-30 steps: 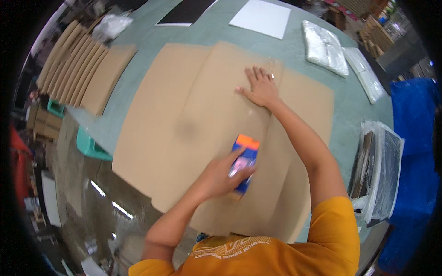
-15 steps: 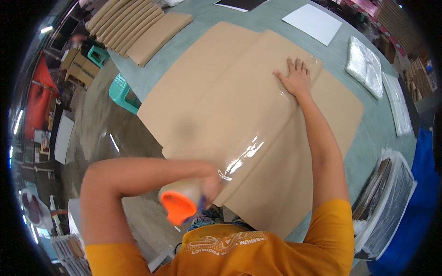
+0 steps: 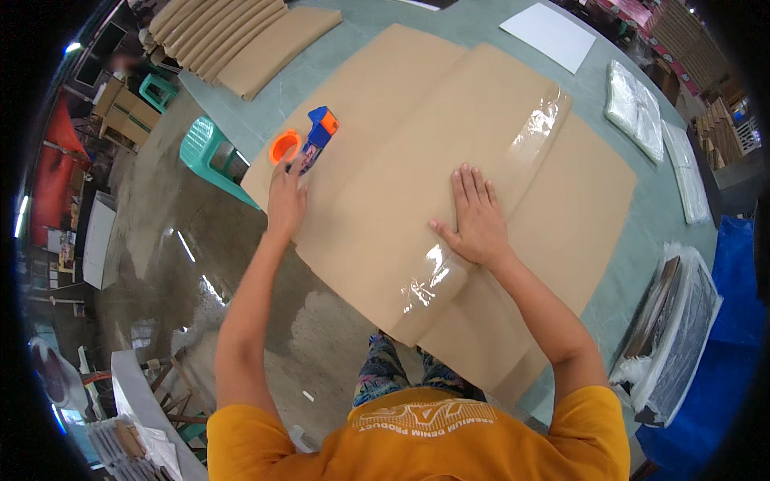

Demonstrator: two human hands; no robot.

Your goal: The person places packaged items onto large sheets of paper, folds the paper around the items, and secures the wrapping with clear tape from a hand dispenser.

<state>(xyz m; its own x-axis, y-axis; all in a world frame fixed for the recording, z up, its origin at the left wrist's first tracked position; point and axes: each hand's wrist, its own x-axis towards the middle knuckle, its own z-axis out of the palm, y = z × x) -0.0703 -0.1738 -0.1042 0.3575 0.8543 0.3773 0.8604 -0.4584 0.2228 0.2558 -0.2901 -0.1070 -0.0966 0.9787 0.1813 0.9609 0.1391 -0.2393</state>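
Observation:
My left hand [image 3: 287, 202] reaches over the left edge of the brown cardboard, its fingertips at the handle of a blue and orange tape dispenser [image 3: 319, 132]. The dispenser lies on the cardboard, and its fingers-side end is partly covered by my hand. Flat on the large brown cardboard sheet [image 3: 385, 144] rests my right hand [image 3: 479, 216], fingers stretched out. Under and beside it, a shiny strip of clear tape [image 3: 433, 271] runs along the folded edge, from the near side to the far right. Another layer of cardboard [image 3: 573, 216] spreads out to the right of that edge.
A green-grey table [image 3: 385, 24] bears folded brown cardboard pieces [image 3: 277, 52] at far left, a white sheet [image 3: 549, 36] and clear plastic packs [image 3: 634, 108] at right. Plastic-wrapped frames [image 3: 674, 337] stand near right. A green stool [image 3: 210, 152] stands beside the table's left edge.
My left hand has carried the tape dispenser from the near edge to the cardboard's far left, where it now lies. My right hand has slid nearer along the taped edge.

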